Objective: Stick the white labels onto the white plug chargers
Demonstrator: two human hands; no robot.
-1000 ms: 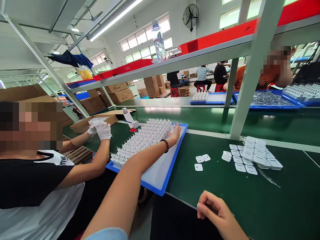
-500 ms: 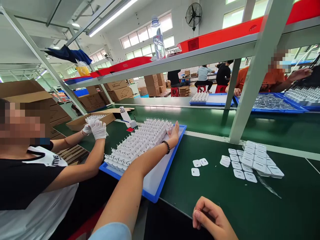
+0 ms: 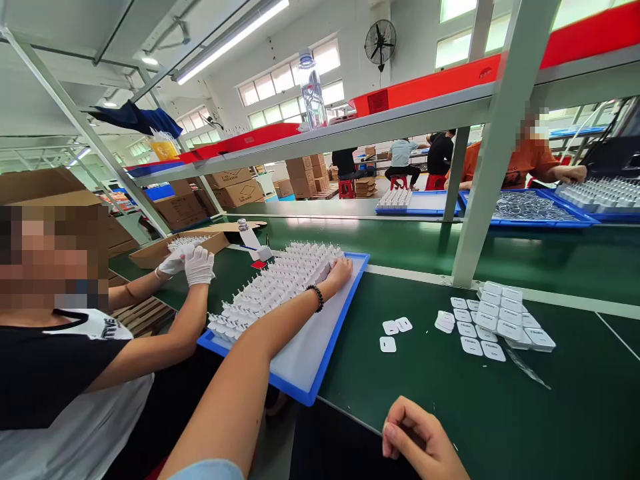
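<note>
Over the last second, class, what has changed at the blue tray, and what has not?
The left hand has curled its fingers onto the far end of the white parts in the blue tray; earlier it lay flatter. The right hand stays loosely curled at the table edge, and the tray stays put.

light: bright, from ceiling tube lamp [image 3: 230, 40] at 11 o'clock and windows [image 3: 285, 83] | glare: pale reflection on desk [image 3: 500, 413] at 12 o'clock | shadows: soft | focus: sharp | edges: wide-angle stretching

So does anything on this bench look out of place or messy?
Mostly tidy. Three white covers lie loose on the green mat, apart from the neat stack of covers; a clear film scrap trails beside that stack.
</note>
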